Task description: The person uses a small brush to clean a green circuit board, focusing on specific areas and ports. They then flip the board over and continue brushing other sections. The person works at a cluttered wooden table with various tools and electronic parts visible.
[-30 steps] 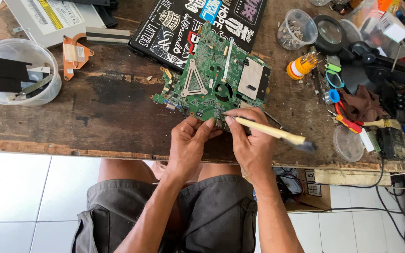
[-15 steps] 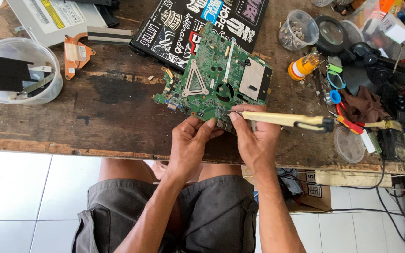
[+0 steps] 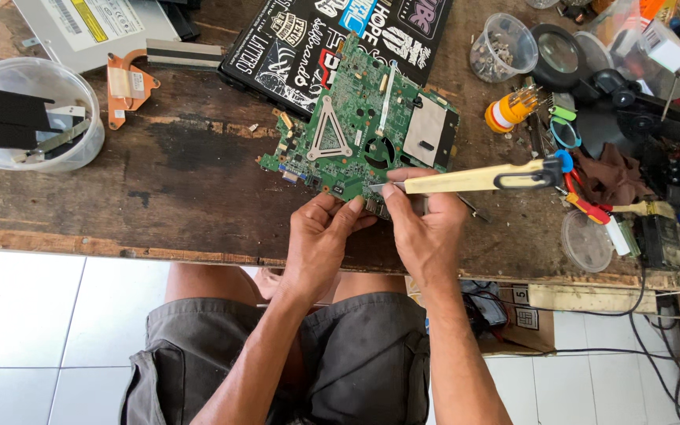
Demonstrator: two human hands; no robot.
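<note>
A right hand [image 3: 426,228] pinches a cream-handled tool [image 3: 474,179] at the near edge of a green circuit board [image 3: 356,126] lying just beyond both hands, while the left hand [image 3: 320,236], fingers curled, steadies that edge.

Black sticker-covered laptop lid [image 3: 340,39] at table's far edge, yellow-and-white label [image 3: 88,20] on grey drive, cardboard box [image 3: 525,323] under table

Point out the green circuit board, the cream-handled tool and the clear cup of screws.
green circuit board [image 3: 360,118]: head view, on the bare middle of the board.
cream-handled tool [image 3: 466,179]: head view, on its pale handle, held in the right hand [image 3: 426,228].
clear cup of screws [image 3: 501,49]: head view, on its inside.
</note>
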